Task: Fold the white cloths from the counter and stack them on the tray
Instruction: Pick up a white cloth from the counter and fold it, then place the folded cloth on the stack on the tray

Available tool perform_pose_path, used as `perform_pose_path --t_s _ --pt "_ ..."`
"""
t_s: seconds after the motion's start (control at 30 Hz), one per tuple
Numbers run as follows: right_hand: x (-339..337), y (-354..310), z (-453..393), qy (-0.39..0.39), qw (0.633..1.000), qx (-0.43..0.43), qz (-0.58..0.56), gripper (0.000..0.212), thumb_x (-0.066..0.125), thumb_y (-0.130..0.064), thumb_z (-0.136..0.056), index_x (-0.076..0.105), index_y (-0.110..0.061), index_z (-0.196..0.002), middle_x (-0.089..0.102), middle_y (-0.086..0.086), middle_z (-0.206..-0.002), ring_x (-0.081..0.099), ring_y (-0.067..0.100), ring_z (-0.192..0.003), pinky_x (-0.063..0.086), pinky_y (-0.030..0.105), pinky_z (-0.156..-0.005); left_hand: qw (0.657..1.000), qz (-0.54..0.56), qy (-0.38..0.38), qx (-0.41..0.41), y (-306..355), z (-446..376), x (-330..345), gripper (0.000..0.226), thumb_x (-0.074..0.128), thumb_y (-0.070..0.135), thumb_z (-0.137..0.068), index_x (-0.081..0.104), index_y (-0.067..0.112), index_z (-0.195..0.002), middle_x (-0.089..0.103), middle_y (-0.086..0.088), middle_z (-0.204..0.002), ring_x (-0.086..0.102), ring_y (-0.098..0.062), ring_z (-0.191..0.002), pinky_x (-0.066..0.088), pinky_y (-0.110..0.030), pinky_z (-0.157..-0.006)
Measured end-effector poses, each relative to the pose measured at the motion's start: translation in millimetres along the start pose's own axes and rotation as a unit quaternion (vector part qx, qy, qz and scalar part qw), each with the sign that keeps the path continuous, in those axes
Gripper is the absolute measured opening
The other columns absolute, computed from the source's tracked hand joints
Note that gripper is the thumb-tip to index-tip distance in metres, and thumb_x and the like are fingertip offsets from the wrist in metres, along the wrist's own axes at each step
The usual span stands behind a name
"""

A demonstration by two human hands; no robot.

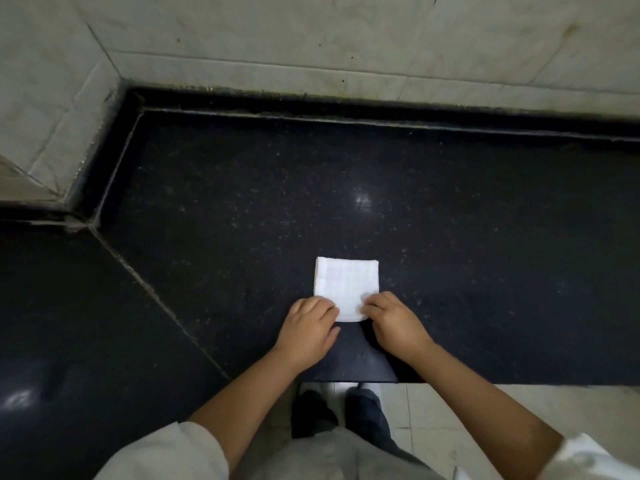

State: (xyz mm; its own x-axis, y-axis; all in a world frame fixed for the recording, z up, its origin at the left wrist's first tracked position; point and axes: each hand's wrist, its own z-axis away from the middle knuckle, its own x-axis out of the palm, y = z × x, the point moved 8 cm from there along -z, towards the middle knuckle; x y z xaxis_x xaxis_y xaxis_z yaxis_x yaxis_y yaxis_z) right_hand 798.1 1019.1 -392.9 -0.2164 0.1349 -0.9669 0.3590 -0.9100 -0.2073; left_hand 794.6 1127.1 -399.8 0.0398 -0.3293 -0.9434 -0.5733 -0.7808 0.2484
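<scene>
A small white cloth (345,284), folded into a neat rectangle, lies flat on the black speckled counter (242,209) close to its front edge. My left hand (306,332) pinches the cloth's near left corner with curled fingers. My right hand (393,322) pinches the near right corner the same way. The near edge of the cloth is partly hidden under my fingers. No tray is in view.
The counter runs wide to the right and bends into a corner at the left, with a diagonal seam (156,292). Tiled walls (311,39) rise behind it. The front edge (519,383) drops to a pale tiled floor where my legs stand.
</scene>
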Motion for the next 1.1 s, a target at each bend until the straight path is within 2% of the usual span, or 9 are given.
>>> perform_pose_path --t_s 0.13,0.23,0.33,0.5,0.67,0.77,0.87,0.93,1.1 --pt "-18 6 -2 0.017 0.999 0.011 -0.036 0.028 0.042 -0.011 -0.061 0.07 -0.011 -0.062 0.067 0.001 -0.057 0.063 0.02 -0.051 0.053 0.02 -0.042 0.999 -0.043 -0.022 0.009 4 -9 5 0.034 0.04 0.036 -0.07 0.069 0.02 -0.071 0.067 0.005 -0.073 0.053 -0.012 -0.077 0.031 -0.025 -0.072" --pt "-44 20 18 0.04 0.996 0.039 -0.067 0.017 0.056 -0.011 -0.053 0.07 -0.012 -0.06 0.067 0.002 -0.053 0.063 0.021 -0.046 0.052 0.022 -0.043 0.998 -0.034 0.006 0.053 25 -27 4 0.024 0.041 0.022 -0.071 0.065 0.018 -0.071 0.065 0.002 -0.065 0.04 -0.013 -0.073 0.03 -0.027 -0.068" --pt "-67 67 60 0.05 0.984 0.122 -0.12 0.03 0.043 -0.016 -0.066 0.071 -0.005 -0.071 0.07 0.011 -0.066 0.066 0.03 -0.06 0.055 0.032 -0.056 0.989 -0.003 0.043 0.143 74 -54 -1 0.004 0.043 0.021 -0.076 0.045 0.019 -0.079 0.062 0.0 -0.064 0.035 -0.014 -0.07 0.033 -0.027 -0.063" --pt "-111 182 185 0.155 0.927 0.284 -0.19 0.032 0.045 -0.004 -0.072 0.07 -0.003 -0.092 0.069 0.017 -0.092 0.065 0.032 -0.088 0.048 0.027 -0.078 0.957 0.015 0.038 0.286 215 -121 -2 0.011 0.041 0.029 -0.082 0.042 0.019 -0.083 0.059 0.002 -0.061 0.048 -0.012 -0.059 0.04 -0.022 -0.041" --pt "-141 289 339 0.226 0.873 0.383 -0.2 0.025 0.053 0.008 -0.074 0.069 0.001 -0.091 0.066 0.012 -0.087 0.056 0.019 -0.078 0.032 0.011 -0.064 0.932 0.034 -0.018 0.361 400 -176 21 0.016 0.037 0.032 -0.08 0.044 0.021 -0.088 0.059 0.005 -0.063 0.055 -0.009 -0.053 0.04 -0.018 -0.036" --pt "-157 346 424 0.241 0.86 0.414 -0.178 0.023 0.06 0.002 -0.075 0.068 -0.002 -0.096 0.065 0.012 -0.087 0.052 0.018 -0.078 0.03 0.013 -0.059 0.919 0.042 -0.046 0.389 507 -198 33 0.03 0.033 0.032 -0.082 0.059 0.017 -0.088 0.06 0.002 -0.069 0.056 -0.01 -0.061 0.042 -0.018 -0.04" --pt "-185 398 503 0.26 0.851 0.435 -0.138 0.018 0.064 -0.004 -0.079 0.069 0.0 -0.096 0.069 0.021 -0.091 0.061 0.024 -0.085 0.028 0.013 -0.062 0.907 0.054 -0.101 0.405 608 -221 41 0.07 0.007 0.046 -0.08 0.057 0.006 -0.11 0.057 -0.011 -0.102 0.057 -0.026 -0.091 0.048 -0.034 -0.073" --pt "-203 428 538 0.255 0.849 0.445 -0.127 0.019 0.063 -0.007 -0.083 0.069 0.0 -0.099 0.069 0.021 -0.096 0.063 0.027 -0.091 0.032 0.019 -0.069 0.896 0.041 -0.112 0.428 659 -236 41 0.068 0.007 0.05 -0.086 0.048 0.007 -0.12 0.049 -0.01 -0.115 0.049 -0.025 -0.106 0.04 -0.034 -0.086" --pt "-259 512 600 0.26 0.852 0.443 -0.097 0.02 0.062 -0.012 -0.085 0.07 -0.001 -0.099 0.069 0.02 -0.098 0.062 0.03 -0.095 0.043 0.029 -0.08 0.867 0.044 -0.053 0.493 761 -297 37 0.05 0.024 0.04 -0.09 0.059 0.006 -0.103 0.058 -0.01 -0.097 0.06 -0.027 -0.087 0.048 -0.032 -0.066"
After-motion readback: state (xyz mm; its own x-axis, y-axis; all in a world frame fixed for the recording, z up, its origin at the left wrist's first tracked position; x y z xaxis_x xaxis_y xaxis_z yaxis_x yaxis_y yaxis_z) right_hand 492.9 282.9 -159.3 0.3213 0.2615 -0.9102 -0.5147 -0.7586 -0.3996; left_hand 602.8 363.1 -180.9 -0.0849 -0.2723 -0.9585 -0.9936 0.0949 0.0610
